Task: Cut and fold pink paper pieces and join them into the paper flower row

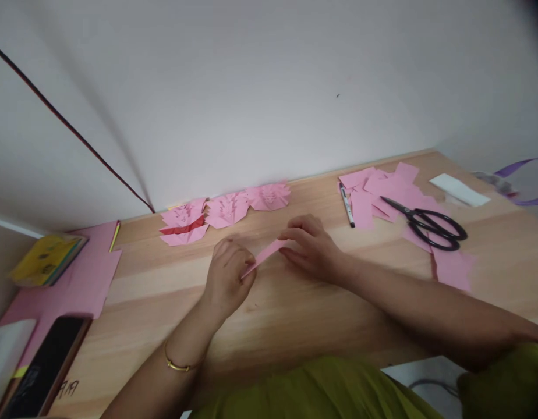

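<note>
A narrow pink strip of folded paper [267, 252] stretches between my two hands, above the wooden table. Its left end is pinched in my left hand [231, 272], fingers curled round it. My right hand [311, 247] grips the other end between thumb and fingers. Behind the hands, against the wall, stand several pink cut-paper pieces with fringed edges [227, 209]. A red strip [188, 226] lies across the leftmost of them.
On the right, black-handled scissors [430, 226] rest on pink paper scraps [393, 185], beside a marker pen [346, 205] and a white strip [459, 190]. At left are pink sheets [101, 273], a yellow packet [46, 259] and a dark flat object [48, 366].
</note>
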